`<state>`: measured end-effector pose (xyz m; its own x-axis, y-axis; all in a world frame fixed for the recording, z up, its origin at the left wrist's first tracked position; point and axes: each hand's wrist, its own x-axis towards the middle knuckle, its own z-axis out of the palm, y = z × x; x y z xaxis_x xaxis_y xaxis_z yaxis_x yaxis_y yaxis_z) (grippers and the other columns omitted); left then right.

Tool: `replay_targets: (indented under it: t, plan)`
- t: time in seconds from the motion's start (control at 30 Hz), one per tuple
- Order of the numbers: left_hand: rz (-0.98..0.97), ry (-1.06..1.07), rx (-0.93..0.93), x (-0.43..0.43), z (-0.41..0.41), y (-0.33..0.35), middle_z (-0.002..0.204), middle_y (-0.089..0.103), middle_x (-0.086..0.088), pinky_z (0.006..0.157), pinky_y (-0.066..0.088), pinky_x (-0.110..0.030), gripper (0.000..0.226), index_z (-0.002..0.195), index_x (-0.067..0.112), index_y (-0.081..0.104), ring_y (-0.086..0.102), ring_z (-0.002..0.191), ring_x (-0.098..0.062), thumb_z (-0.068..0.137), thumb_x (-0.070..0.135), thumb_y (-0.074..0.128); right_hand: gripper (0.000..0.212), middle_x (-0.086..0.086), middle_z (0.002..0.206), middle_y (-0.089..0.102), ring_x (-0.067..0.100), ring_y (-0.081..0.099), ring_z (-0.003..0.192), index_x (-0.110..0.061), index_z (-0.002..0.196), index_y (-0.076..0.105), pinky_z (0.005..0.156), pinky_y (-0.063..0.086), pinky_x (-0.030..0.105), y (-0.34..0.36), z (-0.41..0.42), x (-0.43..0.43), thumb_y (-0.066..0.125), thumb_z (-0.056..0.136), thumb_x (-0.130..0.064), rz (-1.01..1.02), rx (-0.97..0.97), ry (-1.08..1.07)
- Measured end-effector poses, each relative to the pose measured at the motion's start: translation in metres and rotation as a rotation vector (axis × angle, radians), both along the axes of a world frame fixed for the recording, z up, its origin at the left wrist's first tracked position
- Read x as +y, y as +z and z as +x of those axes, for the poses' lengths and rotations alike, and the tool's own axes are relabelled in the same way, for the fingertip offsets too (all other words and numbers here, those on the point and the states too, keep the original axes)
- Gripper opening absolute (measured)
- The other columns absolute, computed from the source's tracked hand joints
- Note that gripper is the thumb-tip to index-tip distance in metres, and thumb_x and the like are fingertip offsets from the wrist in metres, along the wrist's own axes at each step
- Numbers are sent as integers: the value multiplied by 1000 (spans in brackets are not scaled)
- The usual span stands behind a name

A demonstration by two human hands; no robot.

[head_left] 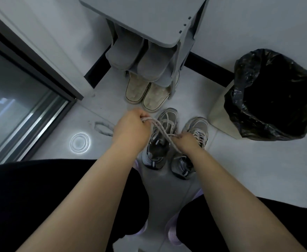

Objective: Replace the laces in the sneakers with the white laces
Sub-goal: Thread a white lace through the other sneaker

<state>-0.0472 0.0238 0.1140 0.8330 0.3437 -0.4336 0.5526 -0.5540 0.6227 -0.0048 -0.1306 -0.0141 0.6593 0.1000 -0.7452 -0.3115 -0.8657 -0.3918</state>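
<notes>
Two grey sneakers stand side by side on the floor between my knees. The left sneaker (162, 140) has its lace partly pulled out. The right sneaker (197, 131) is still laced with a pale lace. My left hand (131, 128) is closed around a bunch of the pale lace (160, 128), raised above and left of the left sneaker. My right hand (190, 143) pinches the same lace lower down, between the two sneakers. The strands run taut from one hand to the other across the left sneaker.
A pair of cream slippers (145, 93) sits just beyond the sneakers under a grey shoe rack (149, 20). A bin with a black bag (271, 95) stands at the right. A glass door frame (30, 73) runs along the left. My knees in black trousers fill the foreground.
</notes>
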Motion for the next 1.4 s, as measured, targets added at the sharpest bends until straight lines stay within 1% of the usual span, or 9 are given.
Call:
replay_targets:
  t: [0.13, 0.27, 0.43, 0.7, 0.87, 0.93, 1.07, 1.23, 1.4]
  plan:
    - [32, -29, 12, -3, 2, -5, 97, 64, -8, 83, 47, -39, 18, 95, 13, 62, 57, 92, -28, 95, 20, 45, 40, 22, 118, 58, 35, 54, 111, 6, 111, 57, 85, 43, 36, -18, 0, 27, 41, 98, -28, -148, 32, 159]
    - [44, -2, -28, -7, 5, -1, 96, 64, -6, 80, 46, -38, 22, 82, 20, 57, 56, 90, -27, 96, 20, 40, 30, 22, 131, 52, 33, 51, 119, 4, 121, 52, 94, 43, 36, -15, 3, 30, 41, 95, -4, -231, 54, 191]
    - [19, 26, -219, -13, 9, 37, 92, 59, -1, 74, 40, -31, 27, 87, 18, 59, 52, 85, -20, 99, 23, 36, 34, 26, 134, 49, 35, 48, 123, 8, 126, 48, 99, 38, 36, 43, -5, 9, 38, 97, -5, -199, -5, 260]
    - [-20, -91, -636, -18, -18, 148, 89, 59, -2, 72, 34, -24, 26, 92, 13, 64, 50, 83, -16, 97, 19, 39, 23, 19, 105, 64, 34, 63, 98, 1, 112, 57, 86, 52, 39, 214, -68, -29, 49, 93, -9, -166, -181, 361]
    - [2, -252, -722, -13, -68, 187, 88, 64, 0, 74, 41, -23, 25, 88, 23, 63, 55, 84, -14, 97, 20, 40, 17, 11, 74, 63, 24, 62, 69, -3, 84, 56, 56, 45, 22, 303, -138, -51, 48, 93, -15, -107, -253, 304]
    - [24, -305, -720, -15, -85, 190, 89, 64, 0, 69, 39, -15, 24, 85, 25, 61, 55, 84, -13, 96, 21, 40, 21, 14, 74, 63, 27, 62, 69, -1, 81, 55, 54, 43, 26, 314, -161, -51, 46, 93, -15, -90, -292, 290]
    - [59, -351, -688, -15, -104, 182, 89, 64, -3, 71, 40, -23, 22, 84, 25, 60, 57, 83, -18, 95, 19, 42, 30, 3, 66, 52, 15, 47, 58, -14, 64, 43, 47, 30, 23, 306, -185, -44, 44, 93, -19, -104, -411, 254]
    - [65, -328, -651, -7, -118, 178, 92, 64, -1, 78, 44, -29, 22, 85, 24, 61, 57, 86, -15, 95, 19, 42, 23, 0, 71, 49, 17, 46, 65, -12, 76, 47, 51, 33, 26, 296, -202, -35, 41, 96, -21, -86, -502, 244]
    - [65, -348, -618, -6, -131, 170, 90, 62, 5, 69, 37, -16, 20, 87, 26, 60, 55, 85, -10, 95, 19, 42, 22, -2, 68, 49, 12, 45, 59, -15, 75, 45, 47, 31, 17, 284, -223, -36, 42, 96, -20, -130, -532, 255]
